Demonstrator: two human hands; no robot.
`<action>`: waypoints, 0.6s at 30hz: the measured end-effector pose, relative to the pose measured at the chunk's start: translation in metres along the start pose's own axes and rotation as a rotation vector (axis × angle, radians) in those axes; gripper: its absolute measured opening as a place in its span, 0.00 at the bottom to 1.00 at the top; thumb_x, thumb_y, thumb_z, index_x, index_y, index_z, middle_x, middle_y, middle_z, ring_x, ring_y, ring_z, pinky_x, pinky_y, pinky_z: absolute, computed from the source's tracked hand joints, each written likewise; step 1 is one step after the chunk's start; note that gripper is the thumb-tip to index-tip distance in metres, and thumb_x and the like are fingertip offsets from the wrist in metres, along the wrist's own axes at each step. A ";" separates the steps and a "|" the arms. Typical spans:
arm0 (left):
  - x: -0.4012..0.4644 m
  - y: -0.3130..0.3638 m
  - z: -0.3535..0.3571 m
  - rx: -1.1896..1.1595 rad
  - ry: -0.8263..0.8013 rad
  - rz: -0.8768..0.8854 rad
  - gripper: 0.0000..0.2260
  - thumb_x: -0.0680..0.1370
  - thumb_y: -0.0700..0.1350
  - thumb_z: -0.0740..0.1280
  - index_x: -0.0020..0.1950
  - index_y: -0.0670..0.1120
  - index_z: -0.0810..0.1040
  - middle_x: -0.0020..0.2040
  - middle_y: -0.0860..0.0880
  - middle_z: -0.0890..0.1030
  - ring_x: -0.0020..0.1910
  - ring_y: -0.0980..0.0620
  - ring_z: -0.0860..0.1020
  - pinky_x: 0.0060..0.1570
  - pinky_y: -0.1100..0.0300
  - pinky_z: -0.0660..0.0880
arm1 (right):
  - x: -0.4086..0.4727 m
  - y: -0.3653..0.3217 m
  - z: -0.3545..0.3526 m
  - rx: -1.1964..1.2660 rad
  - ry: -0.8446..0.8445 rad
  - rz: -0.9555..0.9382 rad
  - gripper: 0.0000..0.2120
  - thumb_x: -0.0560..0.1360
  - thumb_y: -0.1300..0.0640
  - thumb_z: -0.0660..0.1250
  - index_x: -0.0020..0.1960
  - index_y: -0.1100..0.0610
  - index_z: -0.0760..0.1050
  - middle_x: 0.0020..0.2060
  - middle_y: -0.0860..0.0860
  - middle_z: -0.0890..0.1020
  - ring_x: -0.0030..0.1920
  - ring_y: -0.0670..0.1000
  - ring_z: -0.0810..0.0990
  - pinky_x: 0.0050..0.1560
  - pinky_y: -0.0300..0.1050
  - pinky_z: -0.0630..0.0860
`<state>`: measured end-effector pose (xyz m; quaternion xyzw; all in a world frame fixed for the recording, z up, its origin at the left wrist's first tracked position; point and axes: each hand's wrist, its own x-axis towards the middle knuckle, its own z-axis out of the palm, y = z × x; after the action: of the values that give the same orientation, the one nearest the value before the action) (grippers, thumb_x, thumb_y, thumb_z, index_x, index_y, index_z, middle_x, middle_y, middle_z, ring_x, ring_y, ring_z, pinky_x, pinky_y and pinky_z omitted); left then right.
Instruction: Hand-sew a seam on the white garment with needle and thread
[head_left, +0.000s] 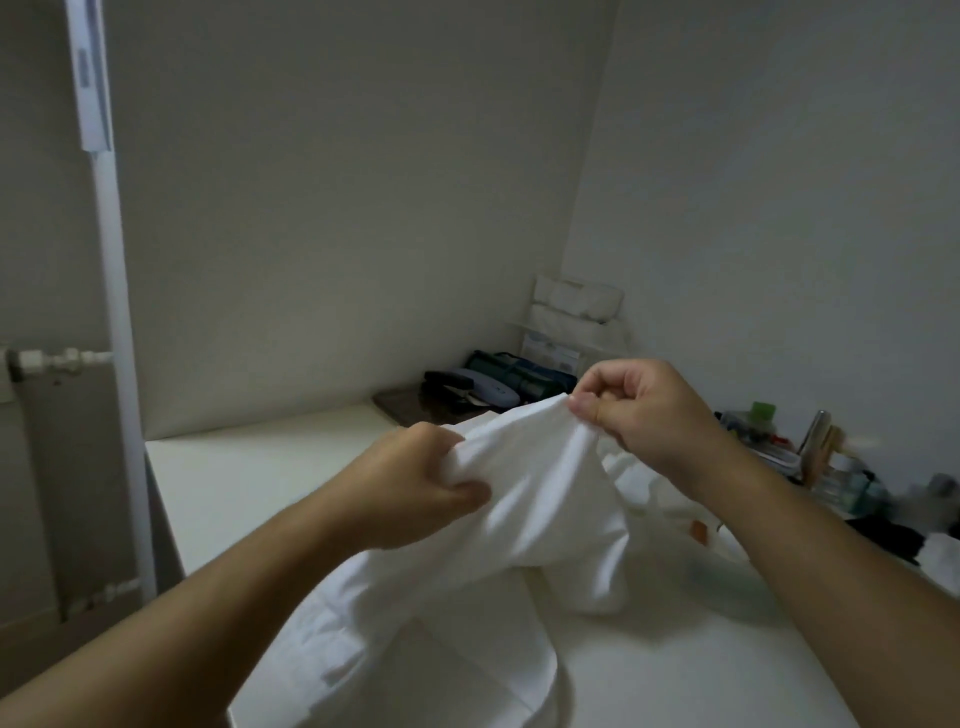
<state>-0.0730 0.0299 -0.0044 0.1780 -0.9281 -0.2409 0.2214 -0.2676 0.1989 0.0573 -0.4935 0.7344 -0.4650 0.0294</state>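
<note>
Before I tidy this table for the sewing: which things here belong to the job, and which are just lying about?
In the job:
white garment
left hand, gripping it
right hand, pinching its edge

Lying about:
dark cases at the back
bottles and clutter on the right

No needle or thread visible.

Probably a home room, white desk, radiator pipe, blurred toiletries

no lettering, number or brand can be read anywhere. the white strip fixed high on the pole at the left carries small grey printed marks (too blurred to make out), and the pale card standing in the far corner behind the dark cases shows faint bluish print that stays illegible.
</note>
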 end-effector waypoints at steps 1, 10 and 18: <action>0.001 -0.006 -0.001 0.048 0.002 -0.021 0.14 0.77 0.56 0.73 0.40 0.47 0.78 0.33 0.52 0.79 0.35 0.53 0.77 0.39 0.53 0.74 | 0.003 0.000 -0.002 -0.017 0.034 0.011 0.09 0.79 0.59 0.74 0.42 0.62 0.82 0.26 0.52 0.68 0.28 0.49 0.65 0.34 0.43 0.66; 0.001 -0.034 -0.032 -0.022 0.389 -0.133 0.15 0.70 0.60 0.80 0.38 0.51 0.82 0.30 0.54 0.80 0.30 0.53 0.78 0.29 0.59 0.70 | 0.007 0.014 0.004 -0.115 0.266 0.105 0.11 0.78 0.57 0.74 0.38 0.57 0.82 0.31 0.54 0.79 0.34 0.51 0.76 0.38 0.44 0.72; -0.023 -0.075 -0.039 -0.552 0.247 -0.343 0.10 0.76 0.49 0.79 0.46 0.42 0.88 0.41 0.39 0.88 0.42 0.41 0.87 0.47 0.48 0.82 | -0.005 0.039 0.007 0.050 0.269 0.250 0.10 0.80 0.61 0.71 0.41 0.65 0.80 0.19 0.41 0.72 0.20 0.39 0.68 0.33 0.42 0.64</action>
<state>-0.0173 -0.0358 -0.0202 0.2924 -0.7509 -0.4931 0.3280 -0.2887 0.2016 0.0234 -0.3310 0.7755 -0.5377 0.0006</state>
